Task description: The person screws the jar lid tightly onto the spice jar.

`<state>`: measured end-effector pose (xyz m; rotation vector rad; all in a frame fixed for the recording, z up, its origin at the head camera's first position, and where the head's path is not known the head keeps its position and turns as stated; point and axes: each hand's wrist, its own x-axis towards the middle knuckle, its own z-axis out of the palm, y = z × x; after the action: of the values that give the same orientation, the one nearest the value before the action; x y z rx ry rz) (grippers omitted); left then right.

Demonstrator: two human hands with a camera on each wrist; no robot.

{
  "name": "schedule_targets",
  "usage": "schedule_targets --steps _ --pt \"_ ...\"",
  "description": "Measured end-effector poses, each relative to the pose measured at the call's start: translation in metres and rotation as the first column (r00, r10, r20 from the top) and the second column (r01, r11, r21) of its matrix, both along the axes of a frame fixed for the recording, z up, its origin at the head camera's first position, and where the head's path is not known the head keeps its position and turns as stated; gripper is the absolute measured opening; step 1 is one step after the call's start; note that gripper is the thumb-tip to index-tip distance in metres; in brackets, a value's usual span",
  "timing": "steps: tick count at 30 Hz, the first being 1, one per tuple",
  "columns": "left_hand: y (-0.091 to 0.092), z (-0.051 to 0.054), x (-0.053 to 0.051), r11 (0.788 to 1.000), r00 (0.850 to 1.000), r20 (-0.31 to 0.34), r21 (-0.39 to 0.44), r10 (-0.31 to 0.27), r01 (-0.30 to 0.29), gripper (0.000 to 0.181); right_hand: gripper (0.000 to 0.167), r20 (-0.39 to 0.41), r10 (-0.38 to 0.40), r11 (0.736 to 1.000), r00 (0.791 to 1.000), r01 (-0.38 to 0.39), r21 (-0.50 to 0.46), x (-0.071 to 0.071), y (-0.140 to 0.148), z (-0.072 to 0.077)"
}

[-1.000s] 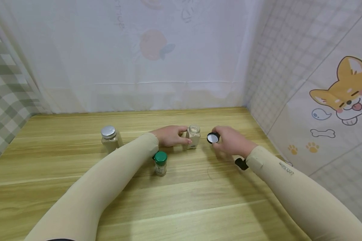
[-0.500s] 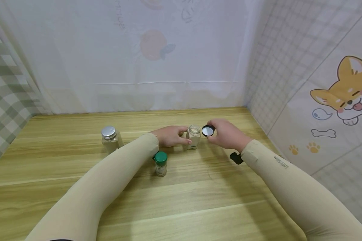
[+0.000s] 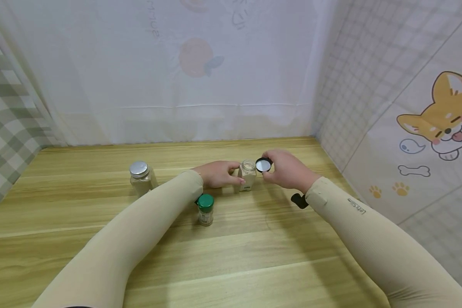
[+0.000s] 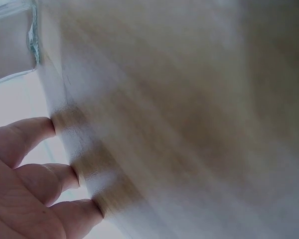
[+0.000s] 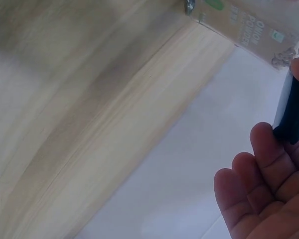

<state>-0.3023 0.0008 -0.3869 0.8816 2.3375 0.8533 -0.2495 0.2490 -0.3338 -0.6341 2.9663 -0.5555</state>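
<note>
My left hand (image 3: 217, 174) holds an uncapped glass jar (image 3: 248, 179) of pale powder, thumb and a finger at its left side. The jar stands upright on the table; its label reads onion powder in the right wrist view. Close to the right of the jar's mouth, my right hand (image 3: 290, 170) pinches a black lid (image 3: 263, 165) between thumb and fingers. The lid is tilted, with its white inside showing, and is apart from the rim. In the left wrist view the other left fingertips (image 4: 42, 127) touch the wooden surface, and a jar corner (image 4: 12, 47) shows.
A silver-capped jar (image 3: 141, 179) of powder stands at the left, partly behind the left sleeve. A small green-capped shaker (image 3: 205, 209) stands just in front of the left forearm. A small black object (image 3: 299, 201) shows by the right wrist. White curtain (image 3: 185, 94) hangs behind the table.
My right hand has brought the lid leftward and a little farther back, closer to the jar's mouth. The left hand and the jar have stayed where they were.
</note>
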Motion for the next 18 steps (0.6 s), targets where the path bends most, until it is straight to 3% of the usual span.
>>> schedule_targets --steps 18 --pt "0.0001 -0.0002 0.0004 1.000 1.000 -0.006 -0.001 0.003 -0.003 0.058 0.026 -0.074 0.005 1.000 0.997 -0.003 0.016 0.0001 -0.0003 0.0017"
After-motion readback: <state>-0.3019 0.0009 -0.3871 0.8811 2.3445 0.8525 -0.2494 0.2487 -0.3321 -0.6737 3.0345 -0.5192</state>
